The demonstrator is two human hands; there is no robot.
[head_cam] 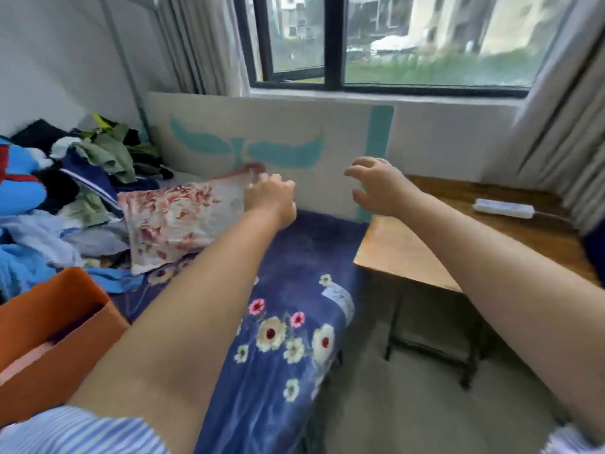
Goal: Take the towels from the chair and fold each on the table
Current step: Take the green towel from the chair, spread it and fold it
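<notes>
1. left hand (pixel 270 199): arm stretched forward, fingers curled and pinching the far corner of the floral towel (pixel 183 217).
2. right hand (pixel 376 188): raised beside the left hand and well apart from it, fingers spread and loosely bent, holding nothing.
3. floral towel: lies spread to the left of the left hand, on the blue flowered blanket (pixel 288 322) that runs below both forearms.
4. table (pixel 402 250): wooden top under and to the right of the right hand; it carries only a white power strip (pixel 504 208) at its far side. no folded towel shows on it.
5. chair: cannot be identified in this view.
6. clothing pile (pixel 65 178): heaped further left of the towel; an orange box (pixel 55 326) stands near the left elbow.
7. progress, as a judgement: early stage. first towel is only being picked up; carrying to the table and all folding remain.
</notes>
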